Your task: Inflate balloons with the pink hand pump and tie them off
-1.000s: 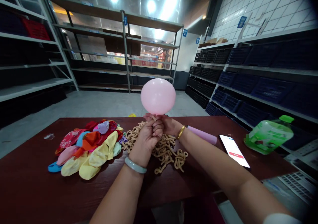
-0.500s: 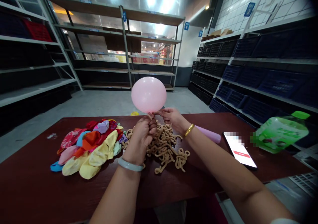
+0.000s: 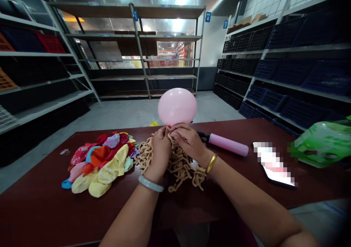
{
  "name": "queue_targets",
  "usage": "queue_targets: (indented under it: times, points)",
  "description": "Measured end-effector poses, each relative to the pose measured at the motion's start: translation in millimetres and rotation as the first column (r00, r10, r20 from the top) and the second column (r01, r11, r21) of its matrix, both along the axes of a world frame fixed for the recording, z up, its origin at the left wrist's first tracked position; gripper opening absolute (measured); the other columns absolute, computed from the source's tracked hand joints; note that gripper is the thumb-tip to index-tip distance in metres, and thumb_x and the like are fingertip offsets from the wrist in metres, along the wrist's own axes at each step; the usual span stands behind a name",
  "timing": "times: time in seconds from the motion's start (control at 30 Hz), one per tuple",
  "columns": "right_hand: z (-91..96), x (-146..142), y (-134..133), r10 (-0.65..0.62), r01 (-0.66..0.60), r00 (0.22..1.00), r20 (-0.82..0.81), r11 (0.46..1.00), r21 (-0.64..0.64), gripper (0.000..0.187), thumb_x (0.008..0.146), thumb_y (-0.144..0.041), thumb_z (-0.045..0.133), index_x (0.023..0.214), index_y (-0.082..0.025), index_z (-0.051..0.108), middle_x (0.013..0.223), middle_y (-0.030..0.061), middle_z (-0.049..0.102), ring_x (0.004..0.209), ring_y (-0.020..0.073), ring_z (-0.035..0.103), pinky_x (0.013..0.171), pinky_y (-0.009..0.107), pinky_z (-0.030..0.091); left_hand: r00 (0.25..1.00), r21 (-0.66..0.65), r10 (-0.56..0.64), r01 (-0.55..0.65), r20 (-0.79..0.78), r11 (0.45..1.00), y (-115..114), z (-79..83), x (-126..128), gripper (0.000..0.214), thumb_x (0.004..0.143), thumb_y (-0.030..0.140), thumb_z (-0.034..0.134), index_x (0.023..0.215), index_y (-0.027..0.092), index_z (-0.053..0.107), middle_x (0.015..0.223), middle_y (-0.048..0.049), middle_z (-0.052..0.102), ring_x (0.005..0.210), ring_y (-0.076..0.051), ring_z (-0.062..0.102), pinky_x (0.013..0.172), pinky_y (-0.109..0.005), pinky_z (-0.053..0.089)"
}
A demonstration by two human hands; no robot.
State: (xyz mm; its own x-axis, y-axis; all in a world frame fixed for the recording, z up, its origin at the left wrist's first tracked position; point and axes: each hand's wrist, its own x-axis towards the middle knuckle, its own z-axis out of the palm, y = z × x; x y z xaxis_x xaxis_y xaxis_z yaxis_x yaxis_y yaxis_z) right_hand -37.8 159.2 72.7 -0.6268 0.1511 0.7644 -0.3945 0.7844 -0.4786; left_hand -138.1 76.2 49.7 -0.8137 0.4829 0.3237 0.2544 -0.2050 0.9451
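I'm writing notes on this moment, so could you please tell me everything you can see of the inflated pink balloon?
The pink balloon is rounded, plain and full of air, its smooth, rubbery-looking skin shiny with small highlights. It stands upright above the table's far edge, neck end down. The left hand seems to pinch it there, with the fingers of the right hand close beside; they hide whether it is tied.
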Motion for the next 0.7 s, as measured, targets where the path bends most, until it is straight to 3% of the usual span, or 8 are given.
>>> queue_targets:
  times: [0.23, 0.47, 0.6, 0.7]
  points:
    - [-2.2, 4.9, 10.5, -0.099, 0.097, 0.995, -0.028, 0.994, -0.043, 0.006, 0.087, -0.018, 0.058, 0.092, -0.019, 0.061, 0.09, 0.0044, 0.065, 0.088, 0.0175, 0.061, 0.083, 0.03, 0.048, 0.961, -0.085, 0.104, -0.129, -0.257, 0.988, 0.4, -2.2, 12.1, 0.02, 0.087, 0.032, 0.053, 0.084, 0.02, 0.068, 0.08, -0.0044, 0.067, 0.075, -0.017, 0.058, 0.07, -0.026, 0.042]
    - [3.2, 8.3, 12.5, -0.157, 0.155, 0.987, -0.031, 0.987, -0.043, 0.003, 0.085, -0.019, 0.063, 0.088, -0.019, 0.065, 0.091, 0.0045, 0.064, 0.09, 0.0178, 0.06, 0.086, 0.03, 0.047, 0.936, -0.106, 0.062, -0.105, -0.347, 0.989, -3.5, -1.3, 20.7, 0.018, 0.087, 0.026, 0.052, 0.088, 0.02, 0.069, 0.081, -0.0046, 0.067, 0.072, -0.017, 0.057, 0.068, -0.026, 0.04]
    - [2.1, 7.3, 9.7, -0.249, 0.248, 0.968, 0.025, 0.968, 0.035, 0.007, 0.088, -0.017, 0.058, 0.081, -0.018, 0.061, 0.087, 0.0049, 0.062, 0.088, 0.0188, 0.057, 0.083, 0.031, 0.045, 0.911, -0.142, 0.072, -0.141, -0.405, 0.98, -5.0, 1.5, 24.7, 0.015, 0.084, 0.019, 0.053, 0.085, 0.019, 0.068, 0.08, -0.0044, 0.067, 0.072, -0.018, 0.056, 0.068, -0.026, 0.038]
    - [-3.6, 5.1, 6.3, -0.383, 0.373, 0.922, 0.059, 0.919, 0.126, 0.009, 0.092, -0.021, 0.051, 0.087, -0.018, 0.058, 0.09, 0.0077, 0.061, 0.088, 0.0217, 0.055, 0.082, 0.034, 0.044, 0.917, -0.141, 0.066, -0.131, -0.393, 0.981, -3.7, 4.1, 27.5, 0.017, 0.085, 0.02, 0.051, 0.078, 0.02, 0.067, 0.075, -0.0034, 0.065, 0.068, -0.018, 0.054, 0.065, -0.026, 0.037]
